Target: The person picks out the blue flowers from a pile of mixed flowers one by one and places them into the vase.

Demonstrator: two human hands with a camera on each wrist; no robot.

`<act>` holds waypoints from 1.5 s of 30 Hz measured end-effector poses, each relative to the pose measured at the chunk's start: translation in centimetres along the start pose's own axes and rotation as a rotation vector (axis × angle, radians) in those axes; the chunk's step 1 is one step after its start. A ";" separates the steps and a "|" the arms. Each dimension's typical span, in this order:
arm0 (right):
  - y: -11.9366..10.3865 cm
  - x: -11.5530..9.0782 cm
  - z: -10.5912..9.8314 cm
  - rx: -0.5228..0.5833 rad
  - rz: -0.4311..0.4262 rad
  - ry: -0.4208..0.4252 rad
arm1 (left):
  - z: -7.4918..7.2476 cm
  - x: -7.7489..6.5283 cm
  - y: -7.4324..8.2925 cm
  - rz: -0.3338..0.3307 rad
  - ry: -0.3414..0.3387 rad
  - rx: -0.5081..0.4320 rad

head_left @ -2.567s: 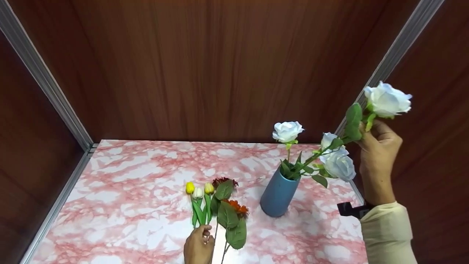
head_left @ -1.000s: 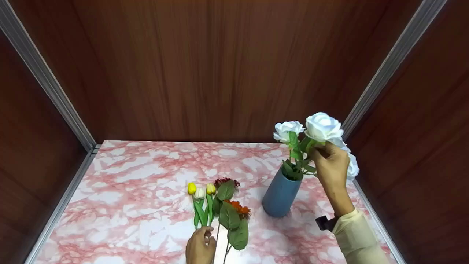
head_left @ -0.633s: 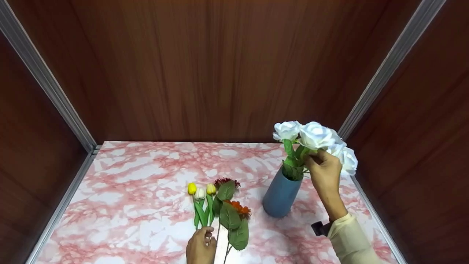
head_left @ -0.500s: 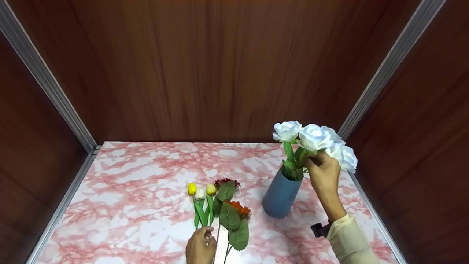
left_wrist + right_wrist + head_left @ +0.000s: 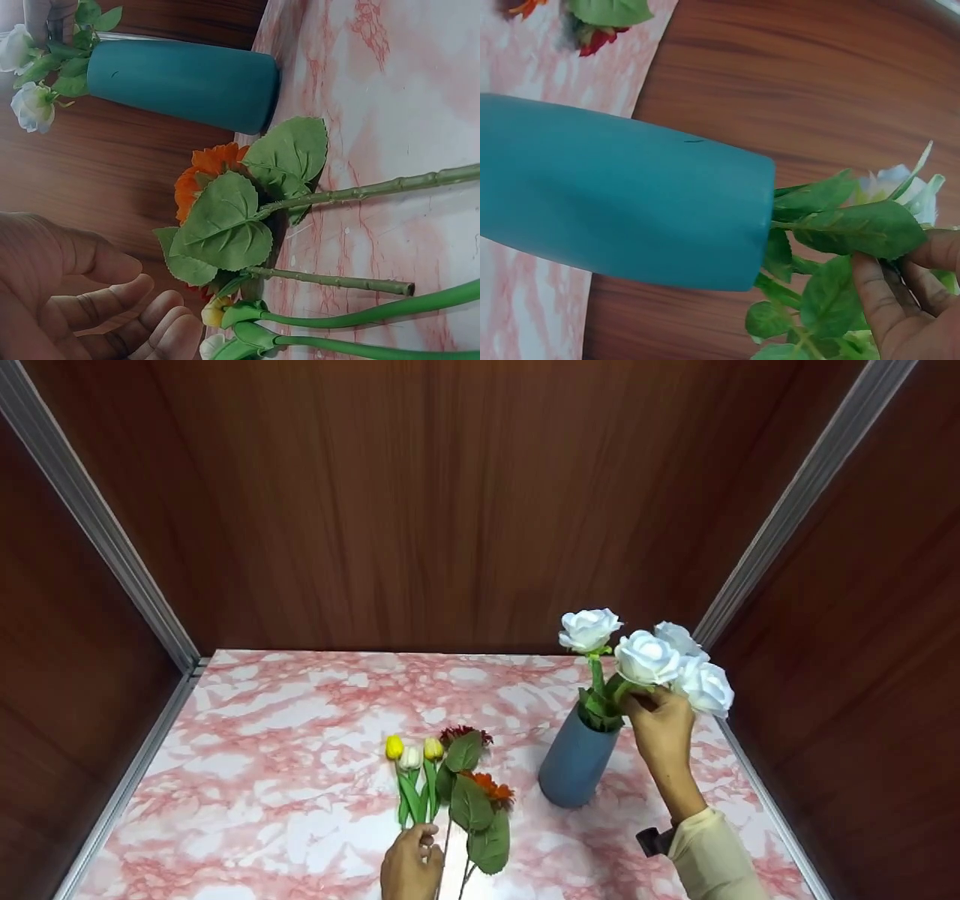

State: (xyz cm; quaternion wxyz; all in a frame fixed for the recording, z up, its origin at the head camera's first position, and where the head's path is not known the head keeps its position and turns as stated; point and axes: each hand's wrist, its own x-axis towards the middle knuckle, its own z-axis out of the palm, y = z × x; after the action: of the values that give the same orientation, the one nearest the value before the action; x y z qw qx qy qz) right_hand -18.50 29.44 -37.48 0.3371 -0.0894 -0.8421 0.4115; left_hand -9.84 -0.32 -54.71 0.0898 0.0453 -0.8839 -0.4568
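Observation:
At the vase's mouth my right hand [image 5: 664, 733] pinches the stem of a white rose [image 5: 647, 657] just under its bloom. Its stem runs into the blue vase [image 5: 576, 763], which looks teal in the right wrist view. Other white roses, among them one at the back left [image 5: 589, 630], stand in the same vase. My left hand [image 5: 410, 864] has loosely bent fingers and grips nothing; in the left wrist view a gap shows between its fingertips [image 5: 139, 289] and the flowers. Just beyond it lie yellow tulips [image 5: 394, 748] and a white tulip [image 5: 410, 758].
Beside the tulips lie an orange flower [image 5: 491, 788] with broad green leaves [image 5: 488, 844] and a dark red flower [image 5: 465, 733]. A pink-and-white marbled table [image 5: 262, 780] carries everything. Brown wood-grain panels [image 5: 420, 510] with metal corner rails enclose the back and sides.
My right hand has brought the pinched rose leftward and down from the far right, so it sits over and lower at the vase. My left hand has stayed nearly still.

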 end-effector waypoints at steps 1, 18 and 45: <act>0.1 -0.1 0.0 -0.005 0.006 -0.001 | 0.0 0.0 0.0 -0.004 -0.005 0.001; 1.1 -0.7 0.2 0.016 0.020 -0.008 | 0.0 0.1 0.2 0.000 -0.011 0.018; 2.7 -5.7 -0.3 0.116 -0.052 -0.030 | -0.1 0.0 0.2 0.013 0.015 0.014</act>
State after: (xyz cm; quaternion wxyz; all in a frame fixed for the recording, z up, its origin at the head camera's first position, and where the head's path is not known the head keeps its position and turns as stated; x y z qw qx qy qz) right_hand -14.34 28.90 -42.17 0.3396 -0.0417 -0.8238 0.4519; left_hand -9.81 -0.27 -54.45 0.0992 0.0437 -0.8865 -0.4498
